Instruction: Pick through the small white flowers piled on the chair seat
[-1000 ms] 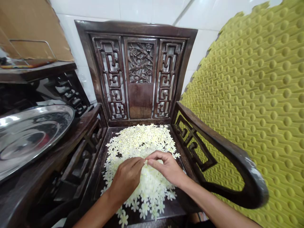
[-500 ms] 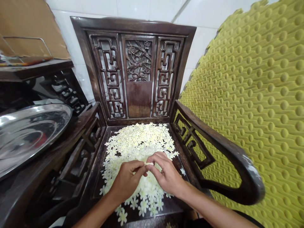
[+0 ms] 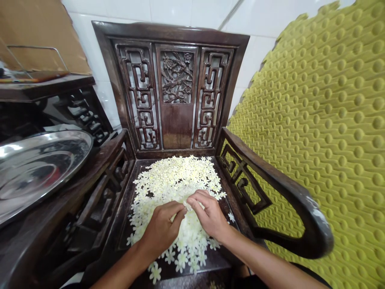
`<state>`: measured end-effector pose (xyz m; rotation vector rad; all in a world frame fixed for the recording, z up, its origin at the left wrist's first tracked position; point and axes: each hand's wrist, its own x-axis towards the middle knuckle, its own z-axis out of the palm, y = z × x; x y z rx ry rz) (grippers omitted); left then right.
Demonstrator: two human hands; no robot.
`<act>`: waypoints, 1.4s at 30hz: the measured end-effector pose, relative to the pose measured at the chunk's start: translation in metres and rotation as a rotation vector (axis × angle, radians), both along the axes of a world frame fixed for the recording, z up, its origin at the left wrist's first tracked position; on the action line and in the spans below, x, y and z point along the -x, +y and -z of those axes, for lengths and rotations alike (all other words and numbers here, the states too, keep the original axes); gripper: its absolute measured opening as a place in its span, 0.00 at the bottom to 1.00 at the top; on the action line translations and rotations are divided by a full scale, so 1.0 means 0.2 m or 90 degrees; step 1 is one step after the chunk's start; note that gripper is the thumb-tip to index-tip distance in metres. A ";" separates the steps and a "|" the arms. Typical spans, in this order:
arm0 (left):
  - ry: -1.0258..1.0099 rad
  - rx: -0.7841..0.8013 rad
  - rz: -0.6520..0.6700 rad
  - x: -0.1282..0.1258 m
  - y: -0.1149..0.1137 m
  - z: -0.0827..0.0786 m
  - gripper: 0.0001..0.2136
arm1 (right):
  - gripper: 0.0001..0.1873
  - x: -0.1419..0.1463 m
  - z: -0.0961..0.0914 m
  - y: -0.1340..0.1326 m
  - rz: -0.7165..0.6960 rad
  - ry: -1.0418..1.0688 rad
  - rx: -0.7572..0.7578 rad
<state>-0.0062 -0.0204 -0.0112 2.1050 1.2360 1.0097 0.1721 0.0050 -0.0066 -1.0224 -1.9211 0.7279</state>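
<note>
- Five-petaled pale yellow flowers (image 3: 177, 172), tons of them, spread over a dark wooden chair seat (image 3: 207, 265), piled thick toward the back and looser toward the front
- One stray flower (image 3: 231, 217) sits off by itself near the seat's right edge
- Left hand (image 3: 164, 222) is over the middle of the pile, thumb and forefinger tips pinched together on a tiny pale bit (image 3: 187, 206), too blurry to say if it's a whole flower
- Right hand (image 3: 210, 214) comes in from the other side, thumb tip right up at that same bit, can't tell if its fingers are clamped on it
- Carved backrest (image 3: 177, 124) stands upright behind the flowers, white tiled wall (image 3: 171, 12) behind that
- Shiny metal tray (image 3: 67, 146) off to the left, bumpy yellow mat (image 3: 315, 132) upright on the right
</note>
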 end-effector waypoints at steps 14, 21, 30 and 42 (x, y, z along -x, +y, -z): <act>0.330 -0.292 -0.023 0.04 0.02 0.02 0.10 | 0.15 -0.01 0.06 0.06 -0.106 0.146 0.382; 0.338 -0.242 -0.011 0.04 0.02 0.02 0.10 | 0.10 -0.02 0.01 0.03 -0.088 0.042 0.311; 0.338 -0.227 0.013 0.04 0.01 0.03 0.10 | 0.07 -0.02 0.02 -0.02 -0.048 -0.146 0.179; 0.013 0.032 0.034 0.00 0.01 -0.03 0.13 | 0.16 -0.01 0.03 -0.03 -0.062 -0.244 -0.030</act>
